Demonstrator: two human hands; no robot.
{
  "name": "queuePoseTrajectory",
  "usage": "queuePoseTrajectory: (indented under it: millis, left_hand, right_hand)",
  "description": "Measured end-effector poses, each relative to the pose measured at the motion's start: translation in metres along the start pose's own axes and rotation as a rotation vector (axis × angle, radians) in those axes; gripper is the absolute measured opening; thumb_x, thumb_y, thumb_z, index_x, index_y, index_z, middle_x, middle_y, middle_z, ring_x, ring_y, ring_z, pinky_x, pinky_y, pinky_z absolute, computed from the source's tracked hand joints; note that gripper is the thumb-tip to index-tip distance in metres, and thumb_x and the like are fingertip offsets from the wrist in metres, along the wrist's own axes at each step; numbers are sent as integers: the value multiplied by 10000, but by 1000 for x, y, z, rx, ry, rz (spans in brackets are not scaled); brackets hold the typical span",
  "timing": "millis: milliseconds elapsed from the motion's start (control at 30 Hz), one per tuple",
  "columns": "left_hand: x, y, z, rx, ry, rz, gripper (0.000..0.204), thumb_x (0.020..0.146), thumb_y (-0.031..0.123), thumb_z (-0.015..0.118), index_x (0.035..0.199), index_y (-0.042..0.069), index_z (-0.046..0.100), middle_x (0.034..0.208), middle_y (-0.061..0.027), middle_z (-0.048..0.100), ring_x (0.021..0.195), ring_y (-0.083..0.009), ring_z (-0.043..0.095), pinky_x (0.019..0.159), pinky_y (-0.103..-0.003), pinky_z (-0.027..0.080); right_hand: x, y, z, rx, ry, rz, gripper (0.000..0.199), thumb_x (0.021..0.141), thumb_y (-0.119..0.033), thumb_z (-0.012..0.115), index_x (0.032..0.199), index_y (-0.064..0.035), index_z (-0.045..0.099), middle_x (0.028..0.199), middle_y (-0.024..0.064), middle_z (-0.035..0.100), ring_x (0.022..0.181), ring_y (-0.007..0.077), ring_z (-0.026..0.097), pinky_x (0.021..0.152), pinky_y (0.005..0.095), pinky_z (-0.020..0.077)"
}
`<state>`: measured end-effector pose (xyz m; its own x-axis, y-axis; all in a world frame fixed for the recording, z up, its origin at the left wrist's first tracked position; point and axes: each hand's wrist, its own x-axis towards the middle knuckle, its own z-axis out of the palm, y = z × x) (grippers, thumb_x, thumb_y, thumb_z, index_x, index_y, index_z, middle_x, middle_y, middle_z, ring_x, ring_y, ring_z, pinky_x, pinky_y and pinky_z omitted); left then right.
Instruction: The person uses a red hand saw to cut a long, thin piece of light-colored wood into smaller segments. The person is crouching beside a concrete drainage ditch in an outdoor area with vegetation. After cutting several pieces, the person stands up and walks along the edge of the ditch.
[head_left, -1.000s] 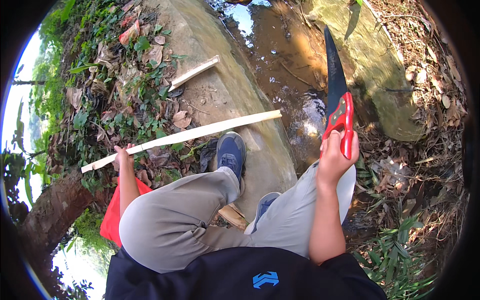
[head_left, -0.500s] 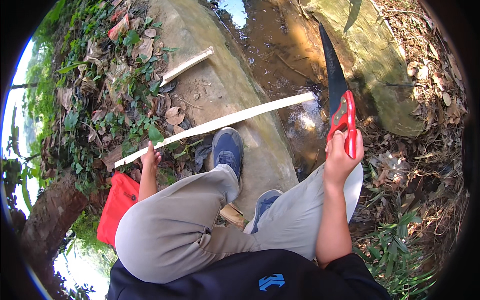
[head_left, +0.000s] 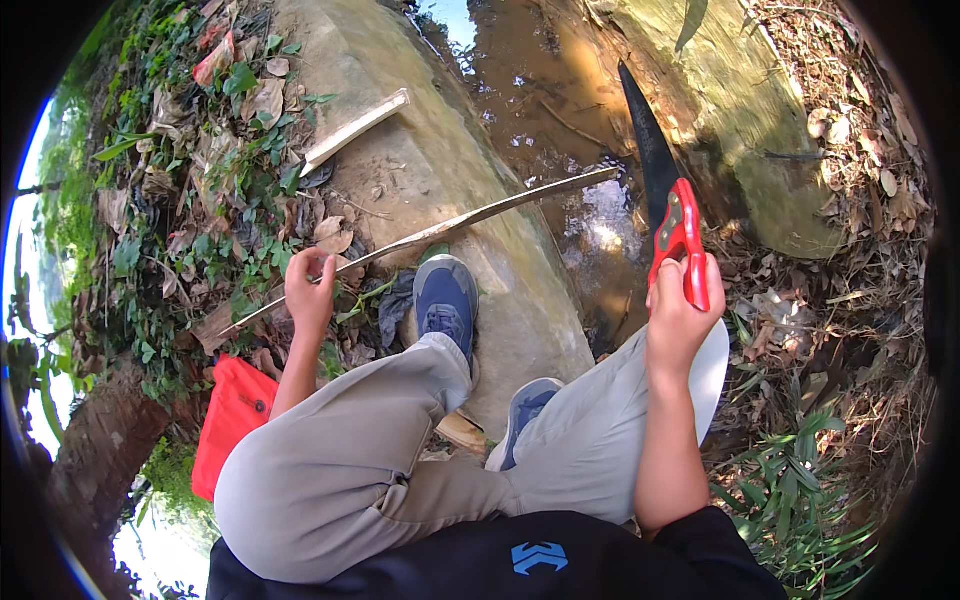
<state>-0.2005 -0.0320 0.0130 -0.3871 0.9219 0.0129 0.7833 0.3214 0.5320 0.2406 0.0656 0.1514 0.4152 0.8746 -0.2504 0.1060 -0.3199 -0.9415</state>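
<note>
My right hand is wrapped round the red handle of a pruning saw. Its dark, tapering blade points up and away, over the muddy water. With bent fingers, my left hand grips a long, thin wooden strip near its left end. That strip slants across the stone ledge past my shoe, narrow edge turned up, and its far end reaches over the water. Saw blade and strip are apart. A shorter pale piece of wood lies farther off on the ledge.
The stone ledge under my blue shoes borders a muddy channel. Beyond it lies a mossy slab. A red bag sits by my left knee, near a thick trunk. Leaves and vines cover the left bank.
My left hand has risen along the strip and turned it, so its broad pale face now shows as a thin edge. The saw has shifted slightly left and down.
</note>
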Motion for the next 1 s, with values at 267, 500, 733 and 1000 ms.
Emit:
queuePoseTrajectory:
  millis: [267,500,733,1000]
  left_hand:
    - [18,48,68,18,-544,190,264,770,139,772,1001,84,659,1012,-124,618,1002,-357,595,863,-441,483]
    - [4,47,76,-5,-483,288,275,694,89,754,926,70,606,996,-128,614,987,-345,581,838,-450,475]
    - [8,47,72,-109,-481,282,431,693,48,779,1104,109,664,1007,-95,634,971,-326,597,854,-417,484]
    - [6,51,72,-15,-359,264,494,661,91,838,1134,158,712,1013,-86,646,954,-312,605,850,-421,492]
  right_hand:
    - [0,11,-2,-110,4,-45,157,878,6,610,791,-47,490,702,-52,445,622,26,396,552,235,347]
    - [-1,12,-10,-108,2,-44,137,879,10,611,809,-42,504,708,-50,450,619,26,402,548,237,350]
    - [-1,13,-10,-126,6,-53,137,879,10,619,817,-38,507,703,-44,447,613,35,405,551,242,358]
    - [-2,18,-10,-137,-28,-40,120,875,-13,629,814,-32,526,715,-34,476,620,44,431,552,252,369]
